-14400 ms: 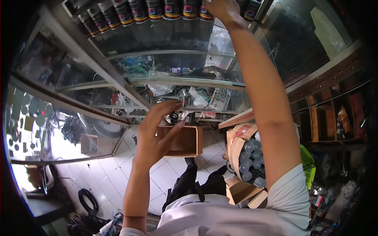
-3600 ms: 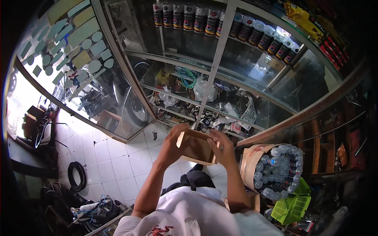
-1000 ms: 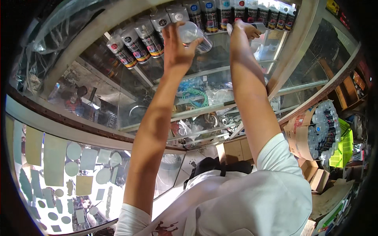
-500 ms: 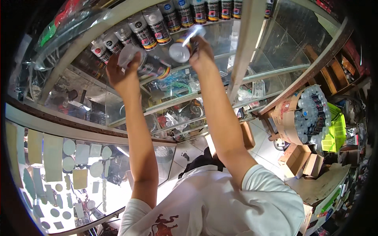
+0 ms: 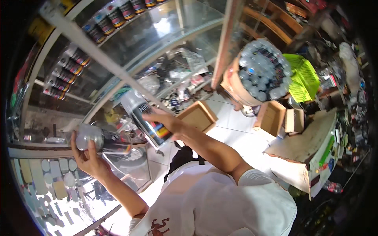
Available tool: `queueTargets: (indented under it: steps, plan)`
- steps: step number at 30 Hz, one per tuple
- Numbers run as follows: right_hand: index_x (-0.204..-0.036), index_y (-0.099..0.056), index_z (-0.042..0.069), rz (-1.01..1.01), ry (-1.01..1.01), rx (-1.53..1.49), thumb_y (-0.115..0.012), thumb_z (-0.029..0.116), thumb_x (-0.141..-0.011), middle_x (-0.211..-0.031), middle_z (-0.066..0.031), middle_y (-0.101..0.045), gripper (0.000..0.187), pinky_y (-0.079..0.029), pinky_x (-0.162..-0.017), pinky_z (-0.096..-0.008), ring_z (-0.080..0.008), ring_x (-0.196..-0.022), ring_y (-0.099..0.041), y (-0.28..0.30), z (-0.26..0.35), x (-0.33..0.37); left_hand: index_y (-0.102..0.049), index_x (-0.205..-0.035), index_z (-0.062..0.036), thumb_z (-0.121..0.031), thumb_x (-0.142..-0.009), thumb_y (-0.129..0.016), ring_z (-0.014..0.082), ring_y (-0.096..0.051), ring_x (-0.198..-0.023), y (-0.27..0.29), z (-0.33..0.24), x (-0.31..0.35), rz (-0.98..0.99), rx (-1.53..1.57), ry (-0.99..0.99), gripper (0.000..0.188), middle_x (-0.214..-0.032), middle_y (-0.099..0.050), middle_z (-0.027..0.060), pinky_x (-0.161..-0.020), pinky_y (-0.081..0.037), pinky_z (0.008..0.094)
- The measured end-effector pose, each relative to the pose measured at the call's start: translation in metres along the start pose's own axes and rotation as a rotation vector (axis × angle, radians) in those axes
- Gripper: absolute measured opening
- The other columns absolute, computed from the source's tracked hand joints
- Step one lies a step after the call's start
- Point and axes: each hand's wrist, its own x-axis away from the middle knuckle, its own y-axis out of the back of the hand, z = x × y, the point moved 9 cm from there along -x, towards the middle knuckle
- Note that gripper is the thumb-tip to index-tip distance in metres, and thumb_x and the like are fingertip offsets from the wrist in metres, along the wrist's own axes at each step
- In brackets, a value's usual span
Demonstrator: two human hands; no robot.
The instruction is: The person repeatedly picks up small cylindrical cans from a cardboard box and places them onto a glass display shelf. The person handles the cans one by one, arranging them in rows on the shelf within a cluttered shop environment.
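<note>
Upper shelf (image 5: 123, 28): row of capped spray cans (image 5: 114, 17), standing upright side by side.
Lower shelves (image 5: 181, 82): crumpled clear plastic bags (image 5: 149, 83) among mixed small parts (image 5: 173, 102), individually too small to identify.
Floor (image 5: 232, 120): white tiles; open-topped brown cardboard box (image 5: 199, 116), its interior facing upward.

Cylindrical spray can (image 5: 139, 113) in my right hand (image 5: 167, 122): black label, white lettering, orange and yellow in band near base, cap translucent. Cylindrical spray can with clear cap (image 5: 89, 136) in my left hand (image 5: 94, 162): dark label, finer colours blurred. My cloth shirt (image 5: 232, 200): white, reddish-brown figure print. Slotted plastic basket (image 5: 305, 76): bright yellow-green. Square floor tiles (image 5: 227, 114): white, darker joint lines.
</note>
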Motion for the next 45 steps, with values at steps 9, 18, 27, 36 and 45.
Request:
queueTargets:
  steps: [9,18,27,36,45]
  plan:
    - [-0.130,-0.060,0.003,-0.530,0.271,0.054,-0.058,0.051,-0.099,-0.100,-0.0127,-0.072,0.057,-0.060,-0.072,-0.0332,-0.0190,-0.082,-0.071,0.196,0.031,0.284,-0.055,-0.138,0.0019,0.004,-0.072,-0.084,0.0232,-0.058,-0.125,-0.225,-0.001,0.190,0.579,0.117,0.229,0.072,-0.139,-0.058,0.0133,-0.105,-0.049,0.0358]
    - [-0.125,-0.057,0.006,-1.202,0.811,0.430,-0.069,0.028,-0.096,-0.104,-0.0033,-0.065,0.039,-0.051,-0.084,-0.0283,-0.0111,-0.096,-0.062,0.268,0.131,0.477,-0.055,-0.136,-0.0022,-0.002,-0.071,-0.090,0.0219,-0.061,-0.120,-0.433,-0.025,0.301,1.017,0.125,0.111,0.073,-0.130,-0.060,0.0107,-0.105,-0.051,0.0365]
    - [-0.139,-0.042,0.001,-1.248,0.966,0.859,-0.085,0.020,-0.081,-0.122,-0.0164,-0.067,0.074,-0.053,-0.096,-0.0374,-0.0241,-0.112,-0.067,0.341,0.242,0.477,-0.055,-0.130,-0.0039,0.000,-0.074,-0.088,0.0224,-0.059,-0.123,-0.564,-0.007,0.322,1.126,0.185,0.075,0.065,-0.132,-0.056,0.0082,-0.105,-0.051,0.0386]
    - [-0.135,-0.046,0.001,-1.395,0.632,1.201,-0.091,0.024,-0.070,-0.126,-0.0213,-0.057,0.083,-0.049,-0.099,-0.0448,-0.0366,-0.117,-0.060,0.446,0.332,0.417,-0.058,-0.129,-0.0060,-0.011,-0.069,-0.092,0.0321,-0.059,-0.121,-0.673,0.034,0.317,1.059,0.047,-0.358,0.069,-0.129,-0.057,0.0137,-0.101,-0.050,0.0416]
    - [-0.135,-0.043,-0.001,-1.340,0.580,1.252,-0.092,0.019,-0.067,-0.128,-0.0226,-0.052,0.086,-0.044,-0.104,-0.0453,-0.0384,-0.120,-0.054,0.517,0.321,0.364,-0.056,-0.136,-0.0072,-0.012,-0.074,-0.086,0.0370,-0.058,-0.122,-0.739,0.134,0.361,1.334,-0.114,-0.260,0.069,-0.133,-0.050,0.0157,-0.100,-0.052,0.0441]
